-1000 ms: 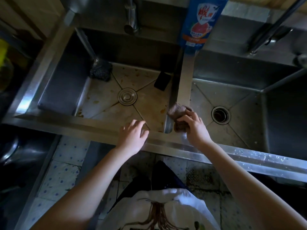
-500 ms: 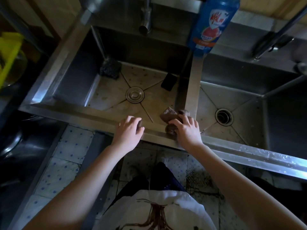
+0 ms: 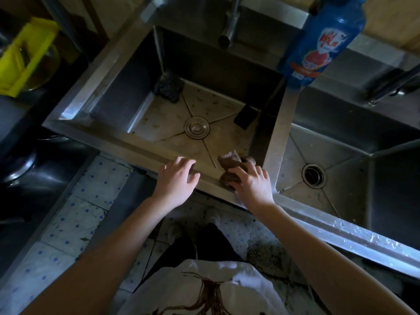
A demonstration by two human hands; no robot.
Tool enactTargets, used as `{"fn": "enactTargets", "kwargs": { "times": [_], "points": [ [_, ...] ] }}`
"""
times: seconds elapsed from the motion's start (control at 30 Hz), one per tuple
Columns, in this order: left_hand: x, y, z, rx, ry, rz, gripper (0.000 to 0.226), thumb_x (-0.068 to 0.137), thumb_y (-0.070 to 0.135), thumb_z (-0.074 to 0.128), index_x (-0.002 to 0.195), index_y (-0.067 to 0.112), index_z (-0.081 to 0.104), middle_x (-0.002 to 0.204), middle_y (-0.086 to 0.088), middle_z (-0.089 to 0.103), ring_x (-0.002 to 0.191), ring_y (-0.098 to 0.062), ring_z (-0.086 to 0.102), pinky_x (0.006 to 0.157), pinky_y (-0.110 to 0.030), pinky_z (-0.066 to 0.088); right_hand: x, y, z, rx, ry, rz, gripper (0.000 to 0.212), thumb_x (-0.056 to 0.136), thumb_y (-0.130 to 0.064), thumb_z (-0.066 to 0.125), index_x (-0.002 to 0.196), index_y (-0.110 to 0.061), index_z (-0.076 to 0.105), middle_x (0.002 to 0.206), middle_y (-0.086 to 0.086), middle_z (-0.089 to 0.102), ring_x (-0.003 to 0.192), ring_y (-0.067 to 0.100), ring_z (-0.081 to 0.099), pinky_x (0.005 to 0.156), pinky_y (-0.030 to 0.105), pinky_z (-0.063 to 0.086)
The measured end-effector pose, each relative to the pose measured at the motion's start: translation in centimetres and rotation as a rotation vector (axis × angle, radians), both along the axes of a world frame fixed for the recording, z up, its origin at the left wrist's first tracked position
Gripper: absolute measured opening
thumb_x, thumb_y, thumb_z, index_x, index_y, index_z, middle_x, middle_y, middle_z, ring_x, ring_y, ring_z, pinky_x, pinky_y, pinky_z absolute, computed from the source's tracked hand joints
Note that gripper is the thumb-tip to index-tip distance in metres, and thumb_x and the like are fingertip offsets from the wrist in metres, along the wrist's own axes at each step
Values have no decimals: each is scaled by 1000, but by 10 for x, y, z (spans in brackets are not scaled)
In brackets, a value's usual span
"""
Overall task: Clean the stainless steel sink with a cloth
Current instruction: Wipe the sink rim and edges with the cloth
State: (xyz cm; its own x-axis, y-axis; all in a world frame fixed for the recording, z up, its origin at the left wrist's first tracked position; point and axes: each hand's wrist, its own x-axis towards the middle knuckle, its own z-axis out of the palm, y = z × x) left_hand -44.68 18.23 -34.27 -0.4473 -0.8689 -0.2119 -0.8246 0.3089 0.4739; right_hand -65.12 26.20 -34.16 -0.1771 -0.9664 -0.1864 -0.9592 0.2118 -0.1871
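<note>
- Head view, task's thing: the brown cloth lay bunched at the near right corner of the left basin of the stainless steel sink, with its near end on the front rim and its far end over the basin floor.
- Head view, axis: the cloth's long axis ran roughly front to back; its far corner pointed away from the person, toward the back of the basin.
- Head view, right hand: it grasped the cloth, with fingers curved over the near half and pressing it against the rim.
- Head view, left hand: it was released and held nothing; it rested on the front rim just left of the cloth, apart from it, with its fingers loosely bent over the inner edge.
- Head view, surroundings: a round drain cover sat mid-floor, a dark scrubber lay in the far left corner, and a black block leaned near the divider.
- Head view, back ledge: a blue bottle stood above the divider, right of the faucet.
- Head view, right basin: its open drain was visible, and water drops lay on its front rim.
</note>
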Motion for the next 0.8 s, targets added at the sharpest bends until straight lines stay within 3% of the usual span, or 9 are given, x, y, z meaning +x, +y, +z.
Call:
{"fn": "enactTargets", "kwargs": {
  "times": [0.5,0.63,0.8],
  "points": [
    [4,-7,3,-74,-66,206,32,89,27,55,118,15,58,113,-9,57,102,-30,54,91,-42,35,25,-49,-5,33,-79,151,38,83,-41,60,119,-29,59,124,6,56,115,30,53,96,41,42],
    [19,-7,6,-38,-88,239,38,91,32,42,122,15,55,116,-9,55,107,-27,52,95,-41,33,36,-63,-10,48,-78,184,38,82,-42,61,117,-28,57,123,6,56,113,30,52,94,42,42],
    [31,-8,7,-19,-37,279,36,94,30,45,128,19,51,121,-4,52,117,-22,46,102,-38,28,51,-77,-14,40,-113,173,37,82,-42,60,116,-28,55,113,6,57,104,30,55,88,42,44]
  ]
}}
